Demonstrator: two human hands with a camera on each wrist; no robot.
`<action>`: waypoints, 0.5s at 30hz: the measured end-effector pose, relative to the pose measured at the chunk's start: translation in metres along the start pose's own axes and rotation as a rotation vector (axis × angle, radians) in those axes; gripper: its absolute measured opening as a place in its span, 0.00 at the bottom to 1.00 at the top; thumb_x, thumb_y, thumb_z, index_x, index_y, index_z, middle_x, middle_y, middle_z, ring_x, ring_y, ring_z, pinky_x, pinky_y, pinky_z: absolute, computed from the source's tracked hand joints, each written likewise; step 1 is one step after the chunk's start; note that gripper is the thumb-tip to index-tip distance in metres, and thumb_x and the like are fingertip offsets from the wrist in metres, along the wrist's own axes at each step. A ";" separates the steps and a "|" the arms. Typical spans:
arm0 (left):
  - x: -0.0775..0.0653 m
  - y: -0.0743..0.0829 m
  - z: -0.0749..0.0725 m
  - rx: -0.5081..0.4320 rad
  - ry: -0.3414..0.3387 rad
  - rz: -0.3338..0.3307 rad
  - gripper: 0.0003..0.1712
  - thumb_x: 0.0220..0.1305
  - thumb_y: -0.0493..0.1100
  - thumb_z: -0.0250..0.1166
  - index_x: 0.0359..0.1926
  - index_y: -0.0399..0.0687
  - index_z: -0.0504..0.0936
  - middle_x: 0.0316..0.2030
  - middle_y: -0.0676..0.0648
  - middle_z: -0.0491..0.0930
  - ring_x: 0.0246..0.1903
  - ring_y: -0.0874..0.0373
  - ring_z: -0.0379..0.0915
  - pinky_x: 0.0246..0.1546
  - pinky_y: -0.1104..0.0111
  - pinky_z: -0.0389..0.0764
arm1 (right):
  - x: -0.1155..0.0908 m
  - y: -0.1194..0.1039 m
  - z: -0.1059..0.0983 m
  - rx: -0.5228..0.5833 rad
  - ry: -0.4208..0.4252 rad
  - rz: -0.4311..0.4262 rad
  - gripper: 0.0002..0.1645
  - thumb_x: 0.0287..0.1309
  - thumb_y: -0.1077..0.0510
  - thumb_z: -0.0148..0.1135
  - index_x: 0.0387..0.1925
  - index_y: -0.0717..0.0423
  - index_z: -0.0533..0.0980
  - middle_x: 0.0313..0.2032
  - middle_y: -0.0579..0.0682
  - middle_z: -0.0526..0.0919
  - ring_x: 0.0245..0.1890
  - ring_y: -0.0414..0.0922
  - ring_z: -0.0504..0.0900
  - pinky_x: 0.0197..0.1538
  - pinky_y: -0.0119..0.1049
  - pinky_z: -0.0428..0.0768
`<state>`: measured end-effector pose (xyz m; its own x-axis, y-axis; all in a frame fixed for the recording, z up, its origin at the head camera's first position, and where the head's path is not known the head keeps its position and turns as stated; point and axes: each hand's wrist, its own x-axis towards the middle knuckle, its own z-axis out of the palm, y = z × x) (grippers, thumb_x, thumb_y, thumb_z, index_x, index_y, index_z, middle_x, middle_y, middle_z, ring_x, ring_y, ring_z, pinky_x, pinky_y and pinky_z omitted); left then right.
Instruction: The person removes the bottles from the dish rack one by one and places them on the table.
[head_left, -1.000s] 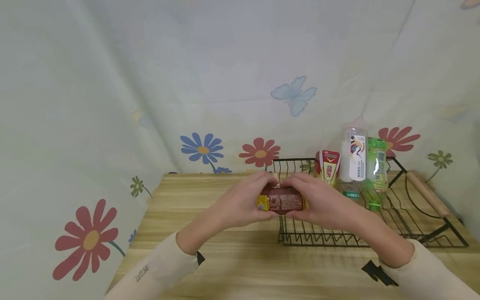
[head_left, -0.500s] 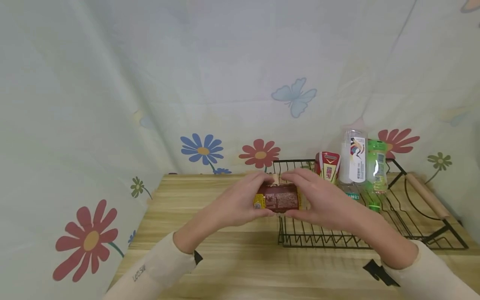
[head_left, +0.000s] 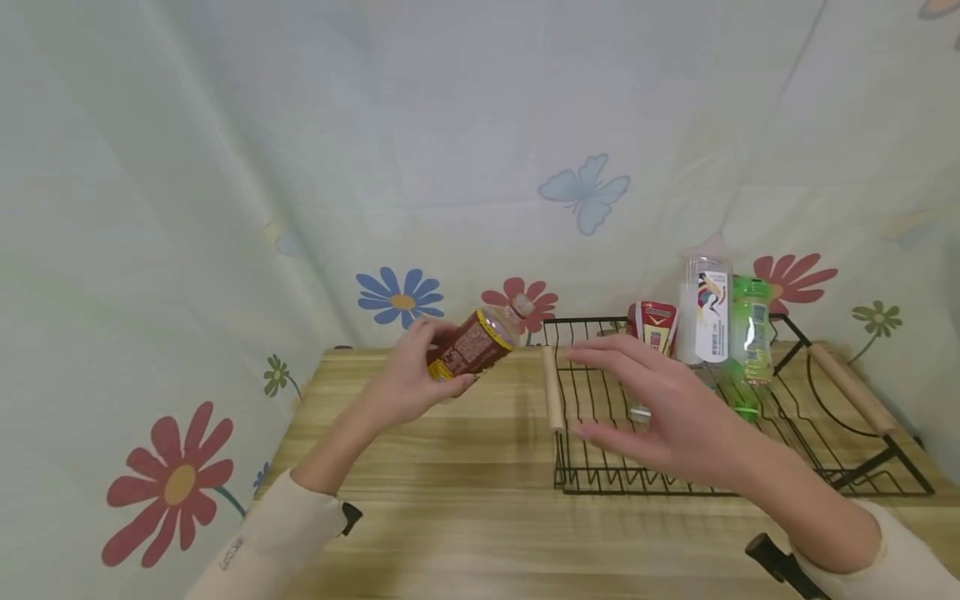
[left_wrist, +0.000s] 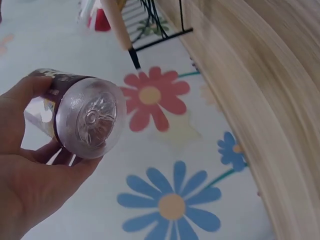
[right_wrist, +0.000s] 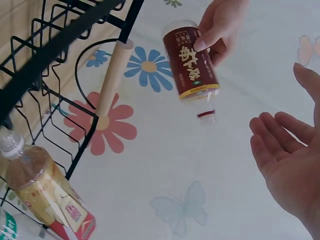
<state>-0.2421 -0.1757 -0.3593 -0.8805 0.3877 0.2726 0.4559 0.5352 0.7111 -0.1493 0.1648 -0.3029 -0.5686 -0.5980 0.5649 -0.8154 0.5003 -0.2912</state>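
Note:
My left hand (head_left: 408, 375) grips a clear plastic bottle (head_left: 472, 343) with a dark red and yellow label, above the table left of the wire rack. The bottle is tilted, its capped neck pointing up and right in the head view. Its ribbed clear base (left_wrist: 91, 117) faces the left wrist camera, with thumb and fingers around the body. My right hand (head_left: 675, 417) hovers over the rack's left part, fingers extended and apart from the thumb, holding nothing. In the right wrist view that hand (right_wrist: 292, 160) is apart from the bottle.
A black wire rack (head_left: 637, 481) with wooden handles (head_left: 553, 387) stands on the wooden table (head_left: 442, 517). Inside it are a red-and-yellow labelled bottle (head_left: 655, 325), a clear bottle (head_left: 712, 317) and a green bottle (head_left: 752, 333). A flowered cloth (head_left: 450, 167) hangs behind.
Both hands held the labelled bottle over the rack's left edge. The right hand has let go, and the left hand has carried the bottle left and tilted it.

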 end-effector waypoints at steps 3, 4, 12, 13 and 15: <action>-0.002 -0.015 -0.011 -0.012 0.055 -0.031 0.41 0.61 0.39 0.80 0.70 0.39 0.69 0.61 0.41 0.69 0.61 0.45 0.73 0.59 0.53 0.84 | -0.006 0.004 0.002 0.008 -0.004 0.018 0.45 0.58 0.49 0.81 0.74 0.46 0.72 0.69 0.43 0.77 0.68 0.44 0.76 0.66 0.45 0.80; -0.003 -0.019 -0.014 -0.016 0.072 -0.042 0.42 0.61 0.39 0.80 0.70 0.38 0.68 0.62 0.40 0.68 0.62 0.44 0.72 0.60 0.52 0.83 | -0.009 0.006 0.003 0.008 -0.005 0.027 0.45 0.58 0.50 0.81 0.74 0.46 0.71 0.69 0.42 0.76 0.68 0.44 0.76 0.66 0.44 0.79; -0.016 -0.058 -0.036 -0.038 0.225 -0.110 0.45 0.64 0.43 0.78 0.73 0.38 0.63 0.66 0.37 0.66 0.65 0.40 0.69 0.62 0.43 0.80 | -0.028 0.034 0.018 0.119 0.046 0.122 0.45 0.54 0.58 0.84 0.71 0.42 0.74 0.67 0.40 0.79 0.69 0.44 0.76 0.69 0.29 0.73; -0.018 -0.064 -0.037 -0.049 0.250 -0.122 0.45 0.65 0.45 0.78 0.74 0.38 0.62 0.66 0.37 0.67 0.65 0.40 0.69 0.62 0.43 0.80 | -0.031 0.038 0.021 0.132 0.054 0.135 0.44 0.54 0.58 0.84 0.71 0.42 0.74 0.67 0.41 0.79 0.68 0.44 0.76 0.68 0.29 0.74; -0.020 -0.074 -0.040 -0.058 0.302 -0.159 0.47 0.65 0.48 0.78 0.74 0.38 0.61 0.66 0.37 0.66 0.64 0.40 0.69 0.62 0.44 0.80 | -0.037 0.046 0.027 0.150 0.074 0.159 0.42 0.54 0.59 0.83 0.69 0.43 0.75 0.66 0.41 0.80 0.67 0.43 0.77 0.67 0.29 0.75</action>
<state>-0.2636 -0.2530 -0.3915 -0.9426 0.0590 0.3286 0.3093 0.5245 0.7932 -0.1685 0.1929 -0.3582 -0.6864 -0.4689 0.5558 -0.7262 0.4823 -0.4899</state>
